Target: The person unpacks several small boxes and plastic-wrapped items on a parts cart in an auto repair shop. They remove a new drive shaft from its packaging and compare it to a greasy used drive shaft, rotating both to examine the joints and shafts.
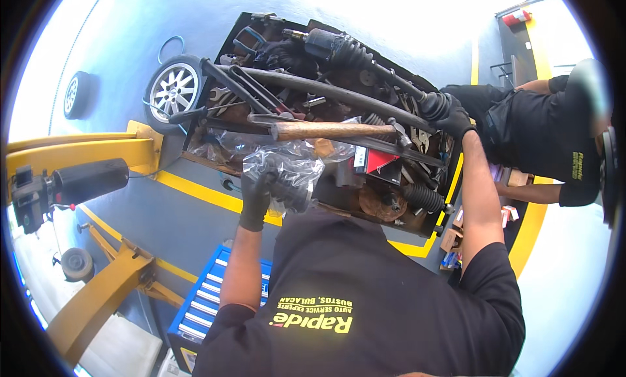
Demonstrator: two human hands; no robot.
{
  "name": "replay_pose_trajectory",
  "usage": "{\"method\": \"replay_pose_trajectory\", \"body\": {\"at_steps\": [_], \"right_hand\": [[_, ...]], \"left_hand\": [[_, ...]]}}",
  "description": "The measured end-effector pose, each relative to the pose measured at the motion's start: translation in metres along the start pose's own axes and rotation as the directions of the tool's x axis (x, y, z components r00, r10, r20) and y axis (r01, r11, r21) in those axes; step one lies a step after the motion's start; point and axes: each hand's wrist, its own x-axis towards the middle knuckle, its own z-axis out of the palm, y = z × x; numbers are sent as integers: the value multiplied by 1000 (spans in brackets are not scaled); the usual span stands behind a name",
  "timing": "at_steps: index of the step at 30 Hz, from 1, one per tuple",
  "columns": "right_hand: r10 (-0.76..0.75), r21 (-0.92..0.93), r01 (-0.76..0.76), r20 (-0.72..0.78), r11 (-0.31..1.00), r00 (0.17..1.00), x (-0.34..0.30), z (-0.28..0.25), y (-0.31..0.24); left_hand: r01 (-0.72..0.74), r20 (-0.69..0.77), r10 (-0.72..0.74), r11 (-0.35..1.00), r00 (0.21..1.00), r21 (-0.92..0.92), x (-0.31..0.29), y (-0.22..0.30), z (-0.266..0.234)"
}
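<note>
Right now both gloved hands are in the wooden parts crate (195, 157), which sits on the blue floor w/ yellow lines. L hand (256, 196) is closed round a clear plastic bag (290, 165) w/ a dark ribbed rubber part inside, prob a CV boot, held at the near-left edge of the crate. R hand (454, 121) is clamped on the outer joint end of a long drive axle (365, 64) that lies along the far side of the crate, ribbed boots at both ends. Hands are well apart, one at each side of the crate. Across the crate's middle lies a wooden-handled hammer (332, 130), just beyond the bag; a bent black pipe (326, 90) runs between hammer and axle. A 2nd short axle stub w/ boot (422, 198) sits in the near-right corner by a rusty hub (381, 204). Alloy wheel (174, 89) leans at the far-left corner; blue drawer tool cart (205, 305) stands on the near side, below the L arm; yellow lift arm (78, 155) to the left. Another person in black (554, 136) crouches past the right end. Judgement: to handle this well, keep the bag gripped on the part itself, not just the film, so it doesn't slip out; lift the axle w/ grip on the solid joint, not the soft boot, and clear the pipe and hammer before pulling so nothing snags or rolls.
</note>
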Motion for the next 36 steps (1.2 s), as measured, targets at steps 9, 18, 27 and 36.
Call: {"method": "replay_pose_trajectory", "body": {"at_steps": [9, 18, 27, 36], "right_hand": [[17, 160, -5, -71, 987, 997, -22, 7, 64], [104, 209, -41, -296, 977, 949, -57, 11, 53], [176, -52, -186, -153, 981, 972, -36, -25, -7], [241, -188, -240, -15, 953, 970, -23, -31, -12]], "left_hand": [[280, 38, -280, 922, 959, -266, 9, -35, -25], [249, 85, -235, 928, 968, -276, 6, -49, -36], [276, 148, -248, 935, 957, -223, 9, -76, -60], [318, 70, -311, 909, 948, -269, 6, -70, -49]]}}
